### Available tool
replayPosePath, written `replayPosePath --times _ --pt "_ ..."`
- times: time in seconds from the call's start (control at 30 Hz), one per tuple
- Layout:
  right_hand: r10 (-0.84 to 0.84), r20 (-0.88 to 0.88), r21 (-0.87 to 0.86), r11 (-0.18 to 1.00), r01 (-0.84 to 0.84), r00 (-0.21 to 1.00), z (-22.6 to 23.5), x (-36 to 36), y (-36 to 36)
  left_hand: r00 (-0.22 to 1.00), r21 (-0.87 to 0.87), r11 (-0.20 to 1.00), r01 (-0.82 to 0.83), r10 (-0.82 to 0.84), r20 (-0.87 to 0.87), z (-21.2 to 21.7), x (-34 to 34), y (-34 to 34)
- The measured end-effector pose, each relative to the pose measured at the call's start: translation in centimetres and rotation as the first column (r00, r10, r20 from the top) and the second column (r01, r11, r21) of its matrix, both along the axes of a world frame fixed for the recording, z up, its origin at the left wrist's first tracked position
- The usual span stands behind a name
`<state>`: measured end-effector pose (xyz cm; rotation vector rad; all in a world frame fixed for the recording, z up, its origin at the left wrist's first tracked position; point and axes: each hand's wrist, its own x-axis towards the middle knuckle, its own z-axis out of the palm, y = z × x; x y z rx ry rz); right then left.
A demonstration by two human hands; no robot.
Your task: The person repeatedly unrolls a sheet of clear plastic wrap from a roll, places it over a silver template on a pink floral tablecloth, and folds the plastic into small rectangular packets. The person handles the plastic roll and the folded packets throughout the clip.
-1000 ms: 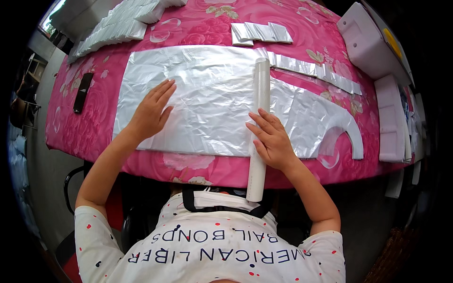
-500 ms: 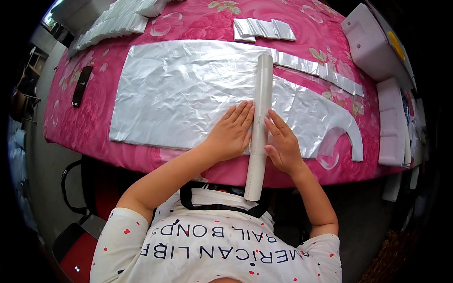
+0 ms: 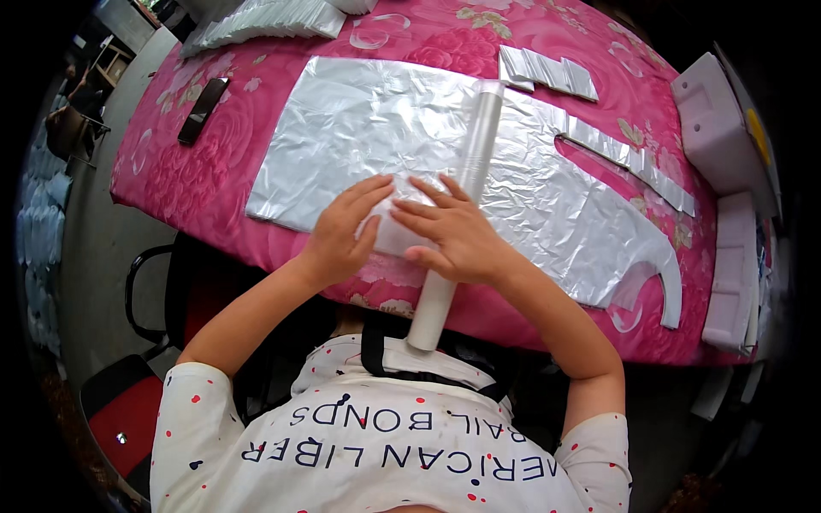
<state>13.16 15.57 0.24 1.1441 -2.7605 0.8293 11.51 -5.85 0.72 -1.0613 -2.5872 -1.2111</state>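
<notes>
A long, pale tube [image 3: 481,141] lies across a stack of flat silvery-white plastic bags [image 3: 359,103], its near end jutting past the table edge towards my body. My right hand [image 3: 453,231] rests over the tube with its fingers spread and the tips reaching past its left side. Left of the tube, my left hand [image 3: 342,231] has its fingers stretched out over the near edge of the bags and holds nothing. The two hands' fingertips nearly meet. To the right, the bags end in a curved cut-out with a handle strip [image 3: 671,295].
A pink flowered cloth [image 3: 171,184] covers the table. Folded white bags [image 3: 265,26] pile up at the far left, near a black phone [image 3: 203,111]. More folded strips [image 3: 547,73] lie at the back; white foam boxes [image 3: 718,111] stand at right. A red-and-black chair [image 3: 128,419] is at lower left.
My right hand has moved left from beside the tube to over it. My left hand has come away from the tube's left side. The whole view has also shifted and turned.
</notes>
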Motion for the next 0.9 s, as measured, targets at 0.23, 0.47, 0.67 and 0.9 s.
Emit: replayPosePath --times 0.23,0.47,0.67,0.9 --pt "0.385 0.180 -0.389 0.873 -0.294 0.905 3.7 -2.2 -7.2 0.896 0.092 0.928 -0.360 0.317 0.311 0.5 2.2 -10.5" --pt "0.005 -0.133 -0.096 0.995 -0.018 0.991 0.2 -8.0 -4.7 0.892 0.029 0.944 -0.330 0.301 0.337 0.1 4.2 -12.3" --pt "0.088 -0.176 0.023 0.996 -0.085 0.980 -2.5 -11.7 -12.0 0.910 -0.177 0.928 -0.328 0.361 0.205 0.4 4.9 -11.8" --pt "-0.340 -0.107 -0.228 0.923 0.310 0.934 -3.7 -12.0 -19.6 0.831 -0.392 0.793 -0.466 0.544 0.112 -0.8 4.0 -10.6"
